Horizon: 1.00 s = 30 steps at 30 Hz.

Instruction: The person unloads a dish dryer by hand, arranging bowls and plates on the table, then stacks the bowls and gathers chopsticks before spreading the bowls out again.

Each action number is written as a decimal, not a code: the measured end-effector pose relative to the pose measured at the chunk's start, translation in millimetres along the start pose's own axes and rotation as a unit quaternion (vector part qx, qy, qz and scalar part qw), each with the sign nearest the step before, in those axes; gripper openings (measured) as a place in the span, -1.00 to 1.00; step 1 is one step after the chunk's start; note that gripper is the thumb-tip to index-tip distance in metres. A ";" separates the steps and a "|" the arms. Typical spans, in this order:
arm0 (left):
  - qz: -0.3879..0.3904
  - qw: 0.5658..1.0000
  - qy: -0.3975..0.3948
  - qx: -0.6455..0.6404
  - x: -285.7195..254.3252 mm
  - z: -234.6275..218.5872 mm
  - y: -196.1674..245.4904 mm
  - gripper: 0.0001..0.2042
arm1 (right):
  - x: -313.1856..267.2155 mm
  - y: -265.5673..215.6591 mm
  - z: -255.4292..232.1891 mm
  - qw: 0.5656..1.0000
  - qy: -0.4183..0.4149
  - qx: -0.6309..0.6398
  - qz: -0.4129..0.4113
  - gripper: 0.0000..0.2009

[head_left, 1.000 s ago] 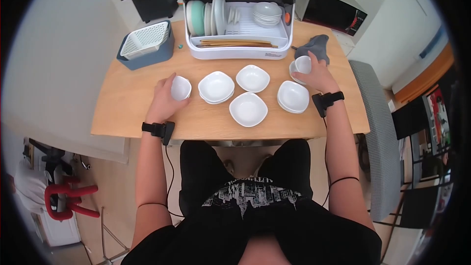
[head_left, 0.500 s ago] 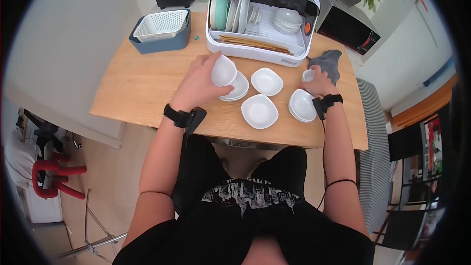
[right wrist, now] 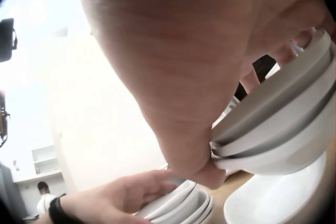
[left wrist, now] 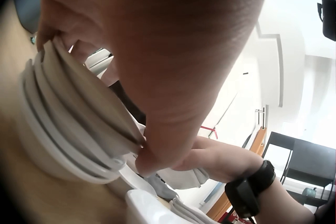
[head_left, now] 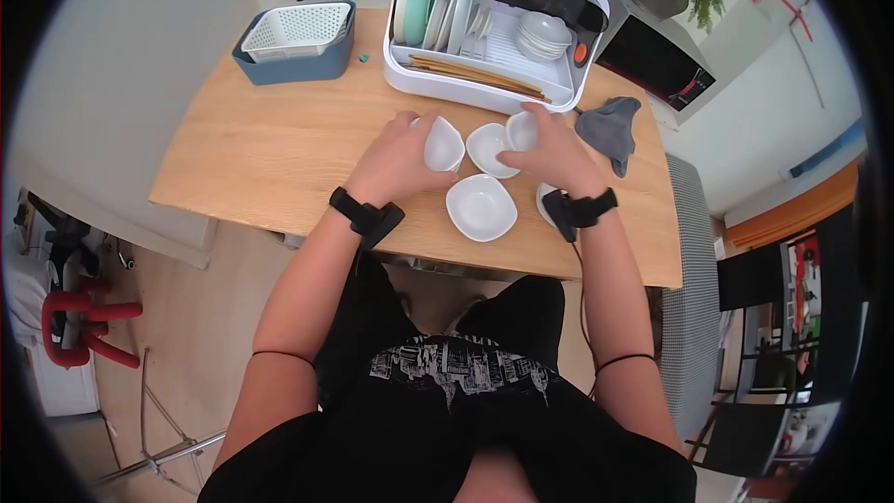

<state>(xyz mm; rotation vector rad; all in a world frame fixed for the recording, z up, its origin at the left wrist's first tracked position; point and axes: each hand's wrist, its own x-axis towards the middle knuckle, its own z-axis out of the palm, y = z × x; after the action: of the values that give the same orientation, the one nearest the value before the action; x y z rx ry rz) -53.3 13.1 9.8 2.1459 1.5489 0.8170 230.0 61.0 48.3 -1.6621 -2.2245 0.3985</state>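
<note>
My left hand (head_left: 396, 158) grips the rim of a white bowl (head_left: 444, 144) at the middle of the table. The left wrist view shows it topping a nested stack of white bowls (left wrist: 73, 113), thumb on the near rim. My right hand (head_left: 562, 160) holds a small stack of white bowls (right wrist: 283, 108), tilted, close over the far single bowl (head_left: 486, 151). Another single white bowl (head_left: 481, 208) sits nearer me, between the hands. Under my right wrist, more white bowls (head_left: 547, 205) are mostly hidden.
Behind the hands stands an open white dish cabinet (head_left: 480, 93) with plates, bowls and chopsticks. A blue basin (head_left: 293, 70) with a white basket (head_left: 296, 31) is at the back left. A grey cloth (head_left: 610, 129) lies at the right, near a microwave (head_left: 656, 47).
My left hand has carried a bowl rightward from the table's left side onto the stack. My right hand has brought its bowls leftward from beside the grey cloth to over the far bowl.
</note>
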 end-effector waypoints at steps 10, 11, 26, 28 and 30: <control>-0.008 0.999 0.000 0.031 -13.3 -2.5 -5.8 0.03 | 26.5 -22.2 47.5 0.995 -0.075 -0.044 0.054 0.10; 0.004 0.999 0.017 0.032 -15.6 0.3 -7.5 0.02 | 27.0 -22.1 49.6 0.995 -0.075 -0.045 0.054 0.10; -0.238 0.900 0.005 -0.366 -36.1 0.5 -10.1 -0.24 | -29.9 -36.8 -5.5 0.998 0.001 -0.003 -0.059 0.04; -0.231 0.881 0.016 -0.412 -28.8 13.8 -18.1 -0.27 | -48.7 -48.7 1.8 0.999 -0.025 -0.005 -0.045 0.05; -0.229 0.859 0.028 -0.456 -24.3 19.7 -24.0 -0.29 | -64.3 -60.0 15.4 0.998 -0.048 -0.011 -0.039 0.04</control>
<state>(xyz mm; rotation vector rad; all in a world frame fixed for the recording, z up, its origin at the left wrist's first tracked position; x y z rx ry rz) -63.7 -1.2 -25.5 1.0293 1.2263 1.1302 188.2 -17.8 52.9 -1.5922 -2.3632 0.4425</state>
